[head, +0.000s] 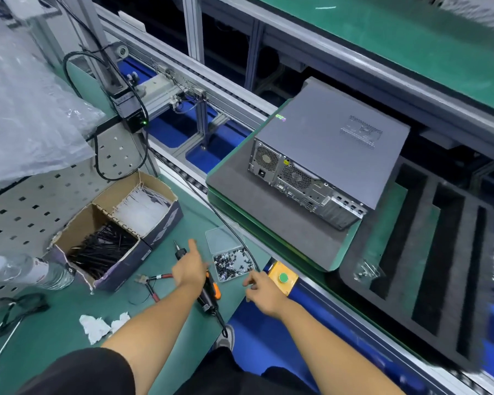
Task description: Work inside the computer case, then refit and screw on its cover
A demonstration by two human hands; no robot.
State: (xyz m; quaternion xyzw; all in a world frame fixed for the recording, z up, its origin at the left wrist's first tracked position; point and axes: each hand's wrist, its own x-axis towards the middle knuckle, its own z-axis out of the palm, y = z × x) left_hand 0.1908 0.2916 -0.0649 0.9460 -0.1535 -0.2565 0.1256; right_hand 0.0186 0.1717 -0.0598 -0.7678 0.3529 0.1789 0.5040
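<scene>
Two hands low at bench's right edge. My left hand (189,269), fingers relaxed, empty, rests over electric screwdriver (208,292), whose long axis runs toward me. My right hand (264,292), loosely curled, empty, just beside screw tray (231,256). Computer case (330,155), cover on, far right.

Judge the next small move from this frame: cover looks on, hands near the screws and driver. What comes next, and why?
Probably the right hand pinches a screw from the clear screw tray while the left hand, resting over the electric screwdriver, closes on it. The computer case already lies closed on its pallet, so fastening seems next.
</scene>
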